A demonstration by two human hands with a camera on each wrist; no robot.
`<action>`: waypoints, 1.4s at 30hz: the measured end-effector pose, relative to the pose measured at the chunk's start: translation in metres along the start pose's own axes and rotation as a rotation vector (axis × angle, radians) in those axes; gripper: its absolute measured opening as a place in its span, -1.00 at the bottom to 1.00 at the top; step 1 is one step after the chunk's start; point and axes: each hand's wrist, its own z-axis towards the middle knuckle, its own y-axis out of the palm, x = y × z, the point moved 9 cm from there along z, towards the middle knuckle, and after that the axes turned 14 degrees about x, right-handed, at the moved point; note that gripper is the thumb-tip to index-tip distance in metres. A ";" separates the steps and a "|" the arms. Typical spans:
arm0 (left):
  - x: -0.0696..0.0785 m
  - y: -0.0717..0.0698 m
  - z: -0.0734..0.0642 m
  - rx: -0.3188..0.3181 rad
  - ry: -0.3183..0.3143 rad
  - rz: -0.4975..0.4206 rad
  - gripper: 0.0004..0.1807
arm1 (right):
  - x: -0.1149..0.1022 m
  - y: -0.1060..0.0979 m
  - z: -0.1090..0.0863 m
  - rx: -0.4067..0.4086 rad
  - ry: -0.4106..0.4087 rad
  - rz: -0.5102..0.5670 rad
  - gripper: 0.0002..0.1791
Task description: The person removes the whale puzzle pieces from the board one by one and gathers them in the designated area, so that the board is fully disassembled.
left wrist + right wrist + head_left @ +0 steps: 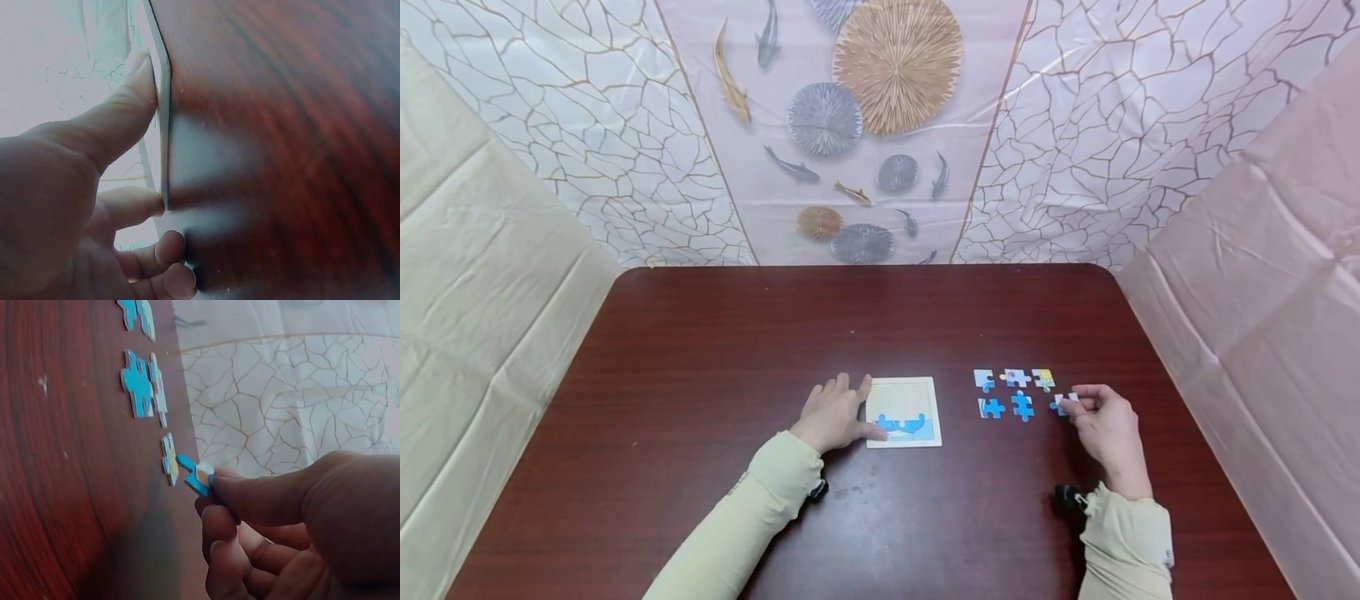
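My left hand [837, 414] rests at the left side of a square puzzle tray [937, 412], thumb over its lower left and index finger at its upper left corner. In the left wrist view the thumb [128, 115] lies against the tray's pale edge [164, 125]. Blue puzzle pieces [901, 426] lie along the tray's lower part. To the right, my right hand [1107, 423] pinches a blue-and-white puzzle piece [199, 480] between thumb and fingers. That piece looks tilted in the right wrist view, close to a piece with yellow on it [169, 459].
Left of the right hand lie several loose pieces in two rows, among them a yellow-marked piece [1043, 378], a blue piece [1022, 406] and a white-and-blue piece [984, 380]. The dark red table [737, 333] meets a patterned wall covering [1075, 167] at the back.
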 end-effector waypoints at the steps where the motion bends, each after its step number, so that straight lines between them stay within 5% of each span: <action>1: 0.000 0.000 0.000 0.000 0.000 0.001 0.11 | 0.000 0.002 0.000 -0.010 0.014 0.004 -0.62; 16: 0.000 -0.001 0.000 0.010 0.001 -0.007 0.10 | 0.010 0.020 -0.004 -0.057 0.131 -0.040 -0.58; 42: -0.002 0.001 0.001 0.014 -0.002 -0.005 0.11 | 0.014 0.025 0.004 -0.091 0.102 -0.103 -0.58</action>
